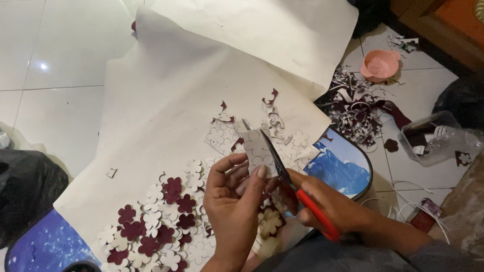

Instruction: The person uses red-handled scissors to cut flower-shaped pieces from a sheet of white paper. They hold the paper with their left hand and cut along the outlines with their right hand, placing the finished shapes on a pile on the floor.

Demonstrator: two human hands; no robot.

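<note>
The left hand (232, 197) pinches a small white card (256, 146) over the table; the right hand (322, 201) grips red scissors (292, 184) cutting it. Blades sit near the thumb and could nick it

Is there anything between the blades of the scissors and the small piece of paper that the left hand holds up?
Nothing visible. The left hand pinches the paper piece from below. The scissors, held in the right hand, already lie with their blades against its right edge. The cut flowers lie lower on the white sheet, out of the way.
</note>
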